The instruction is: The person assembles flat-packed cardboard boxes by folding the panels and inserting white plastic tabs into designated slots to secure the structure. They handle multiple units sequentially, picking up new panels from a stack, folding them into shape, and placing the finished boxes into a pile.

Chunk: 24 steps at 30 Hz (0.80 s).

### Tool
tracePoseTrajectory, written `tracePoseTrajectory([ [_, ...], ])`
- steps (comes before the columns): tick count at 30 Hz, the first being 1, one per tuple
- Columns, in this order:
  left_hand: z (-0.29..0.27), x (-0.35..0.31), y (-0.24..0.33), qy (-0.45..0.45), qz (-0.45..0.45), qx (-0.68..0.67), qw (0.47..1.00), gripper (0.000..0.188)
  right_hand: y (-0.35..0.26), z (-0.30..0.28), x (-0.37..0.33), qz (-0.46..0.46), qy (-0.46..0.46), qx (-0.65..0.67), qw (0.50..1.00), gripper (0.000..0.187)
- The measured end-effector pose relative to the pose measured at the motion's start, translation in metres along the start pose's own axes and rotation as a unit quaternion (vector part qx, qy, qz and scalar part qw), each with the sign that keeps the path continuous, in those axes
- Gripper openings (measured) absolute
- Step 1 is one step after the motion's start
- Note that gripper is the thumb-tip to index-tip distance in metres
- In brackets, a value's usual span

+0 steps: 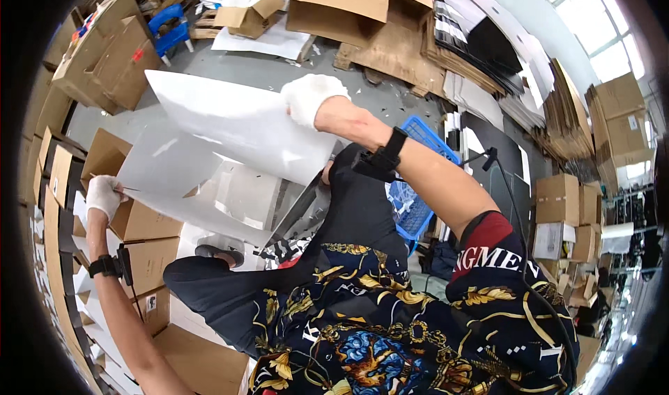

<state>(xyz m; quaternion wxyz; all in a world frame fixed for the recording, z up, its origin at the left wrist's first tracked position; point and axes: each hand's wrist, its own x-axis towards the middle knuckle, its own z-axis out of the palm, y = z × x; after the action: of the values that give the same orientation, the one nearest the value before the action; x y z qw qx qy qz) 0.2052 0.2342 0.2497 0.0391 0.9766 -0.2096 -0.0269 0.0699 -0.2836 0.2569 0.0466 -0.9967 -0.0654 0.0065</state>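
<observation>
A large, thin white sheet (233, 127) is spread between my two hands, bent so that part of it curls upward. My left hand (104, 196), in a white glove, is closed on the sheet's left edge, beside the cardboard boxes. Farther right and higher, my right hand (313, 99), also gloved in white, is closed at the sheet's upper right edge; its fingertips are mostly hidden behind the glove's back. Below the sheet, a pale flat surface (244, 193) shows between my legs and the boxes.
Open cardboard boxes (150, 262) stand along my left. A blue plastic basket (418, 214) sits by my right leg. Flattened cardboard and dark sheets (481, 47) are stacked at the back right. A blue stool (169, 31) and a large open carton (348, 8) stand farther off.
</observation>
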Motion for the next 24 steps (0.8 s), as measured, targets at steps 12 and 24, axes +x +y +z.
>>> tracePoseTrajectory([
  [12, -0.015, -0.002, 0.025, -0.059, -0.001, 0.041, 0.997, 0.021, -0.073, 0.088, -0.112, -0.327, 0.018, 0.116, 0.938, 0.02],
  [24, -0.093, 0.036, 0.07, -0.175, -0.077, 0.008, 0.982, 0.03, -0.075, 0.162, -0.002, -0.249, -0.093, 0.228, 0.937, 0.011],
])
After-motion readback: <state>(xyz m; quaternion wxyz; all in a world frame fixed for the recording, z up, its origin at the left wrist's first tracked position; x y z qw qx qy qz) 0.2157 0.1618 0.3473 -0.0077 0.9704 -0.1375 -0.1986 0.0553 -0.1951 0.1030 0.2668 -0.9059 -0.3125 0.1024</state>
